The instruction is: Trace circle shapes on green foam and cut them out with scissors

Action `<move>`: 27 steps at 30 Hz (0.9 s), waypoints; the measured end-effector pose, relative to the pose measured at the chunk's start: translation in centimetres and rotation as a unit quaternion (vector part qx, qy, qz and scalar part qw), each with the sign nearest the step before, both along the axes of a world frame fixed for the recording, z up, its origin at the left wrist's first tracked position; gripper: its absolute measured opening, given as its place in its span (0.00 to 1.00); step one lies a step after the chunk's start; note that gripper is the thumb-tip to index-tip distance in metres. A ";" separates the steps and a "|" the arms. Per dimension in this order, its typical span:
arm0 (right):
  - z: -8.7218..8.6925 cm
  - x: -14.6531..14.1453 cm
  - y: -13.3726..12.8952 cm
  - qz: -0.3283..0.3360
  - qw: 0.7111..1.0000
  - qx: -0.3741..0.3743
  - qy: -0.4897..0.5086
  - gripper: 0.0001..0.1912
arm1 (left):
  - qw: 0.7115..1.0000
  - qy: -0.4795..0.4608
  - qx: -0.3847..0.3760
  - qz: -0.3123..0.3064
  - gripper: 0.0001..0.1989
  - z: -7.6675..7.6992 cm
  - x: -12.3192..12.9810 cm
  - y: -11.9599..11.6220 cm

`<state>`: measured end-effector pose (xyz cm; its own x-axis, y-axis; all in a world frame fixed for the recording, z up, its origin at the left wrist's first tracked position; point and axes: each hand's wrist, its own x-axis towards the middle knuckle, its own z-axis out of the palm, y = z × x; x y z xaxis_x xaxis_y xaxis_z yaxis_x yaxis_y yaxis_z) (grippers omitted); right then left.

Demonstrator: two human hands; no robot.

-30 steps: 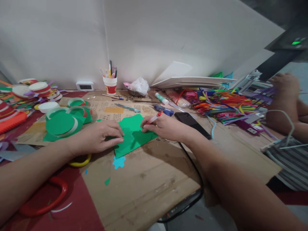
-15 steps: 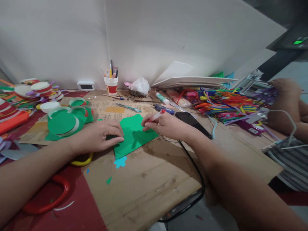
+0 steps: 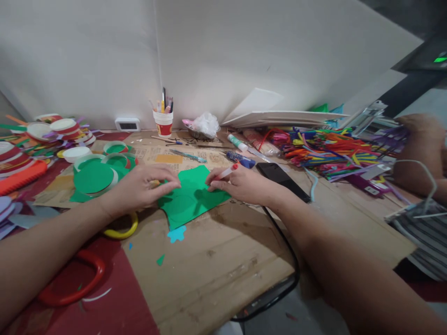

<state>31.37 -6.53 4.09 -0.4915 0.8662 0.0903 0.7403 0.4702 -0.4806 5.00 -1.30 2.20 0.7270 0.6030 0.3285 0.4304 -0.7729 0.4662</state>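
Observation:
A green sheet point(image 3: 188, 207) lies on the cardboard in front of me, with a faint curved outline on its left part. Over its upper left edge is my left hand point(image 3: 148, 184), fingers apart and holding nothing. My right hand point(image 3: 237, 185) grips a red-capped pen point(image 3: 226, 172), its fingertips at the sheet's upper right edge. A light-blue scalloped cutout point(image 3: 177, 234) sits just below the sheet. Green discs point(image 3: 92, 177) and cut cup rings lie to the left, partly behind my left forearm.
Yellow-handled point(image 3: 122, 228) and red-handled scissors point(image 3: 75, 284) lie near my left forearm. A pen cup point(image 3: 163, 123) stands at the wall. Right of my hand are a black phone point(image 3: 279, 179) and colourful pipe cleaners point(image 3: 324, 151); another person's arm point(image 3: 419, 153) is beyond.
My left hand has lifted and shifted slightly up and left, uncovering more of the sheet's left part. The pen in my right hand is tilted a little lower.

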 end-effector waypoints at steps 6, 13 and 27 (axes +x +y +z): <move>0.2 -0.1 0.1 0.000 1.000 -0.001 -0.024 0.13 | 0.995 0.077 0.018 0.065 0.13 -1.0 -0.3 1.5; 0.1 -0.1 0.1 -0.005 1.000 -0.001 -0.018 0.13 | 0.991 0.114 0.051 0.047 0.16 -1.7 -0.3 1.8; -0.5 0.8 0.9 -0.069 0.983 0.059 0.161 0.13 | 0.990 0.119 0.067 0.047 0.16 -1.9 -0.3 1.8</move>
